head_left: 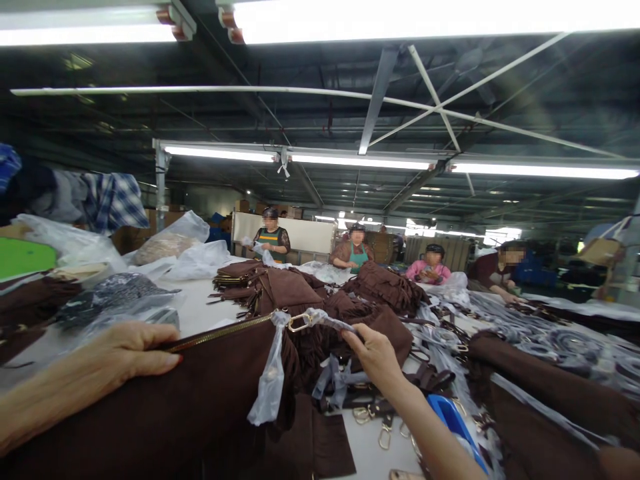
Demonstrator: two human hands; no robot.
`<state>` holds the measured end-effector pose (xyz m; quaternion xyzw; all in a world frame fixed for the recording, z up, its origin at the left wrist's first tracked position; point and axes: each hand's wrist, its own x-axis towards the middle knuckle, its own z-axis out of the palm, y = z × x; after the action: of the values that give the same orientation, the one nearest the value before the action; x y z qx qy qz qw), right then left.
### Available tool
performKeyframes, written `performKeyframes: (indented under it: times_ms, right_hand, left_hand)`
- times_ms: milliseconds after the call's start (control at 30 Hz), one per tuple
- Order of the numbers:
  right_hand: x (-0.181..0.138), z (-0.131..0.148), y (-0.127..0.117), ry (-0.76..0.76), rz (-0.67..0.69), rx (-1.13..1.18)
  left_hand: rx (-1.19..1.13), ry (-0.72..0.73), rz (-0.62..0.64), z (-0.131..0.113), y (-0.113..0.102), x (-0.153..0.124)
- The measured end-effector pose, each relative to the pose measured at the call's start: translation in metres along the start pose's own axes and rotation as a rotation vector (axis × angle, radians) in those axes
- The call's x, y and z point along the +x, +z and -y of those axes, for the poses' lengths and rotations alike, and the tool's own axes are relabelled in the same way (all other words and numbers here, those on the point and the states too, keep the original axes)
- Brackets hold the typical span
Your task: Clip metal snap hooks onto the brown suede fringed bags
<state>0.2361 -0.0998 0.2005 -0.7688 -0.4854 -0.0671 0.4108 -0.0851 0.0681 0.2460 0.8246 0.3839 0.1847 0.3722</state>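
The bag lies near on the table, its zip edge running toward 2 o'clock. The left hand rests flat on it, while the right hand pinches its wrapped strap. Piled bags crowd 12 o'clock, with loose straps at 3.

My left hand shows in the lower left of the frame, on a bare forearm that looks broad and slightly blurred toward the edge. The one fingernail I can see on it, at the tip nearest the centre, is painted red. My right hand shows just right of centre, with a bare forearm that looks slimmer and reaches the bottom edge. Only its back and knuckles show, and its nails are hidden.
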Motion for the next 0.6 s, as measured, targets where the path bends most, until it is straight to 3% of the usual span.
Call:
performKeyframes:
  times_ms: [100,167,333,600]
  right_hand:
    - [0.002,0.0,-0.003,0.044,0.13,0.179]
    - [0.002,0.001,-0.003,0.074,0.218,0.295]
    - [-0.006,0.007,-0.004,0.156,0.357,0.481]
    - [-0.011,-0.001,-0.001,0.187,0.327,0.518]
  left_hand:
    - [-0.242,-0.043,0.171,0.001,-0.008,0.006]
    - [-0.27,-0.045,0.22,0.002,-0.011,0.01]
    - [-0.362,-0.019,0.152,0.001,-0.006,0.012]
    - [-0.222,0.024,0.083,-0.003,0.004,0.012]
